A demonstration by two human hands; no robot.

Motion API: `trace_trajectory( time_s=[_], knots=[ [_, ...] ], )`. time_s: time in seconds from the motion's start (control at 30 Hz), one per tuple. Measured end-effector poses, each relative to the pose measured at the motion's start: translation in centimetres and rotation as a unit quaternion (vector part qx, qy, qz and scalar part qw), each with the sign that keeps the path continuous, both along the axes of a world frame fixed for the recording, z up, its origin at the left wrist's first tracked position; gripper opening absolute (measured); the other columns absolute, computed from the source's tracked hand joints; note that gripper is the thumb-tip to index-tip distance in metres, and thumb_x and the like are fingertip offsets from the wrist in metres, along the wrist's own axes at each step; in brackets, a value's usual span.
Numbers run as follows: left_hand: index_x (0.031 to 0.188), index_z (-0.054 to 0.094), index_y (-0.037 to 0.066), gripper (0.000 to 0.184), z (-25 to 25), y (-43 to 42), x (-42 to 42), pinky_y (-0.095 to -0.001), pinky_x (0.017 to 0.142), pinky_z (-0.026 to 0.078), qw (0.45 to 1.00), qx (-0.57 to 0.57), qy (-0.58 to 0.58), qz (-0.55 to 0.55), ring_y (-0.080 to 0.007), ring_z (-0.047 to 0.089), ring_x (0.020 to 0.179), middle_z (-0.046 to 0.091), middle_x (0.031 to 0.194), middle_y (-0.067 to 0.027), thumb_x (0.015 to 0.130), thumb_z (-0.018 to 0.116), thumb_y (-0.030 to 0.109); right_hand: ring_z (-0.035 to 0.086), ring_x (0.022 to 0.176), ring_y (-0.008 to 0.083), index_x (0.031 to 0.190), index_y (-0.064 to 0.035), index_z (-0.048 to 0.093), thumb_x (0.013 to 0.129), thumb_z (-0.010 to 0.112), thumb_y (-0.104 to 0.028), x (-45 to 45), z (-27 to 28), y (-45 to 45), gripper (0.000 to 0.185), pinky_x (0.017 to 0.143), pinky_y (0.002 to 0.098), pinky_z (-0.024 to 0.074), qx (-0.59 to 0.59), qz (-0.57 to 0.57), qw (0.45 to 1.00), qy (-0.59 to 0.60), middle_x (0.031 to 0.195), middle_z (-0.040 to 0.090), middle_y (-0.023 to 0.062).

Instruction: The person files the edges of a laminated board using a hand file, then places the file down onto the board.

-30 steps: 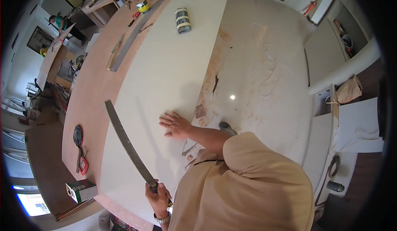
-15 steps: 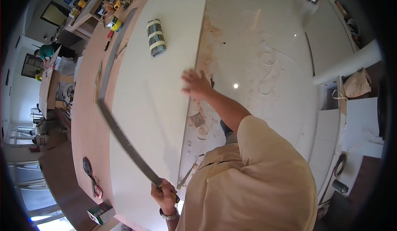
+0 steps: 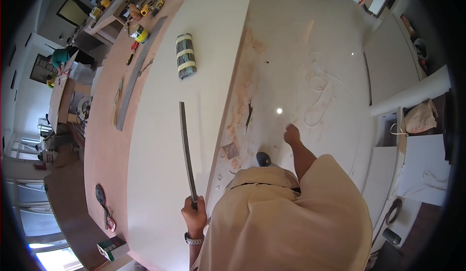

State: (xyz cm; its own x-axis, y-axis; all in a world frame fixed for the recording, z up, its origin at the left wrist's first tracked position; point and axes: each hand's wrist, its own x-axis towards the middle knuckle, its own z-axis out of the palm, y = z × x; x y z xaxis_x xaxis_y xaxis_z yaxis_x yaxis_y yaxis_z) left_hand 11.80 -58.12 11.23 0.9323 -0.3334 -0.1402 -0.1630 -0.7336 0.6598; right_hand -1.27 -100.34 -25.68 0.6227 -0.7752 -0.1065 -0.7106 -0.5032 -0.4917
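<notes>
My left hand (image 3: 195,216), with a watch at the wrist, is closed round the lower end of a long, narrow, dark grey blade-like tool (image 3: 186,147). The tool points away from me over the long pale board (image 3: 160,174); its exact kind is unclear. Off to the right, above the floor, is my right hand (image 3: 292,134). It is foreshortened, so its fingers are not clear, and no object shows in it. A roll wrapped in dark-striped film with pale bands (image 3: 186,56) lies on the board beyond the tool's tip.
The pale board lies on a wooden worktop (image 3: 104,149). Along it lie a grey strip (image 3: 141,72), a yellow-labelled tub (image 3: 139,33), a black-and-red tool (image 3: 104,205) and a box (image 3: 112,248). Sawdust (image 3: 236,120) marks the floor. A person in green (image 3: 62,57) bends at a far-left bench.
My left hand has swung the blade-like tool from pointing left to pointing nearly straight ahead. My right hand, spread over the board's edge before, has moved right and nearer my body.
</notes>
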Motion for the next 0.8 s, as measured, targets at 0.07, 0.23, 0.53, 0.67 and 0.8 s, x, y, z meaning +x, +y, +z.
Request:
trace_trajectory(
  time_s=[0.07, 0.23, 0.53, 0.67, 0.8],
  knots=[
    [0.09, 0.06, 0.0, 0.015, -0.8, 0.4, 0.5, -0.0325, 0.047, 0.046, 0.999, -0.011, -0.052, 0.008, -0.0193, 0.06, 0.049, 0.061, 0.058, -0.0096, 0.086, 0.069, 0.011, 0.063, 0.096, 0.0369, 0.09, 0.0003, 0.065, 0.083, 0.058, -0.013, -5.0, 0.8, -0.1, 0.017, 0.085, 0.0425, 0.0518, 0.001, 0.015, 0.986, 0.165, 0.099, 0.065, 0.0199],
    [0.093, 0.059, 0.004, 0.028, -2.9, 2.1, 2.9, -0.0396, 0.055, 0.051, 0.992, -0.009, -0.126, 0.013, -0.0311, 0.066, 0.059, 0.066, 0.068, -0.0127, 0.077, 0.078, 0.014, 0.062, 0.105, 0.0401, 0.094, 0.0014, 0.069, 0.095, 0.051, -0.032, -11.3, 10.7, 1.7, 0.038, 0.089, 0.0466, 0.0503, 0.109, -0.166, 0.968, 0.15, 0.102, 0.067, 0.0249],
    [0.098, 0.058, 0.008, 0.042, -7.9, 6.6, 5.3, -0.0464, 0.063, 0.052, 0.987, 0.085, -0.14, -0.001, -0.0368, 0.067, 0.071, 0.069, 0.079, -0.0142, 0.071, 0.083, 0.028, 0.062, 0.108, 0.0397, 0.098, 0.0024, 0.069, 0.094, 0.052, -0.039, -14.0, 11.4, 2.8, 0.045, 0.093, 0.0462, 0.0496, 0.099, -0.118, 0.97, 0.186, 0.112, 0.065, 0.0246],
    [0.099, 0.058, 0.008, 0.045, -9.1, 8.1, 5.4, -0.0464, 0.064, 0.052, 0.986, 0.105, -0.13, 0.005, -0.037, 0.067, 0.073, 0.069, 0.081, -0.0148, 0.071, 0.084, 0.031, 0.064, 0.104, 0.0369, 0.096, -0.0011, 0.07, 0.09, 0.06, -0.025, -14.7, 10.1, 3.8, 0.026, 0.092, 0.0434, 0.0511, 0.043, -0.08, 0.973, 0.211, 0.11, 0.067, 0.0202],
    [0.099, 0.059, 0.007, 0.046, -10.5, 9.0, 5.4, -0.0459, 0.065, 0.053, 0.988, 0.094, -0.119, 0.003, -0.037, 0.067, 0.075, 0.069, 0.082, -0.0157, 0.071, 0.083, 0.034, 0.065, 0.101, 0.0372, 0.095, 0.0005, 0.069, 0.091, 0.06, -0.026, -16.4, 9.2, 3.3, 0.028, 0.09, 0.0432, 0.0516, 0.002, 0.033, 0.962, 0.272, 0.106, 0.067, 0.0219]
  ],
)
